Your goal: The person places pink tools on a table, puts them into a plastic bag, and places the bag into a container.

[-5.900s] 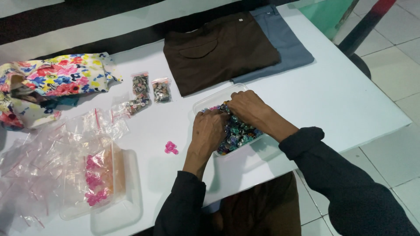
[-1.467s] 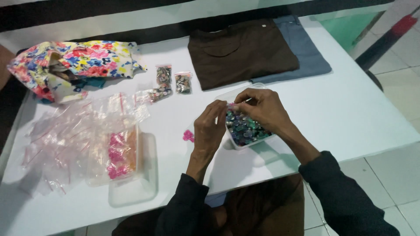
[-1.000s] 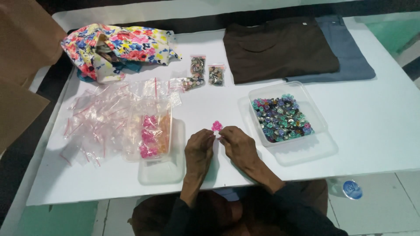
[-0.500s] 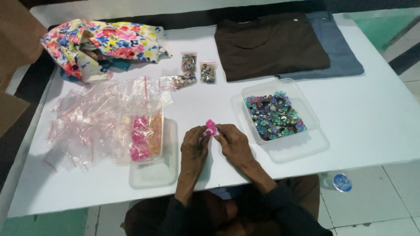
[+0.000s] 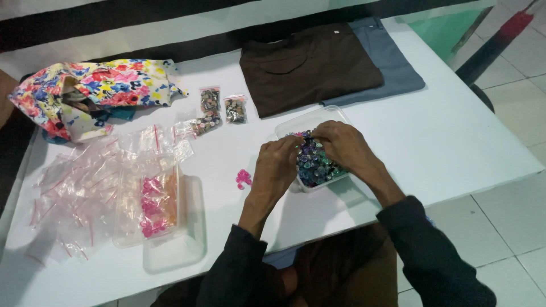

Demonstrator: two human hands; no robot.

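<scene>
**A:** Where do the hands sit?

**B:** Both are in the clear plastic tub [image 5: 284, 129] of small mixed-colour beads [image 5: 314, 164]. The left hand [image 5: 277, 167] lies over the tub's near left edge, fingers curled down into the heap. The right hand [image 5: 341, 145] comes in from the far right side, its fingers bent and pointing back toward the left one.

**A:** Are they closed on anything?

**B:** I cannot tell. The fingertips of both hands are buried among the beads or hidden under the knuckles, so whether either pinches a bead does not show.

**A:** So which way do the beads lie from the grip?

**B:** Straight under it and between the two hands. The heap shows in the gap between them and runs toward the tub's near right corner. The tub's long side runs from near left to far right, roughly along the line joining the two hands.

**A:** Which hand is nearer?

**B:** Both touch the heap. The left one covers the near left part, the right one the far part.

**A:** And beyond the tub?

**B:** Just left of the left hand, a small pink cluster [image 5: 243, 177] lies on the white table [image 5: 466, 136]. Farther left is another clear tub [image 5: 173, 253] with pink pieces [image 5: 150, 204], among loose little zip bags [image 5: 74, 182]. Behind are three small filled bags [image 5: 219, 111], a flowered cloth bag [image 5: 85, 94], and folded brown [image 5: 310, 68] and blue-grey [image 5: 392, 62] clothes.
</scene>
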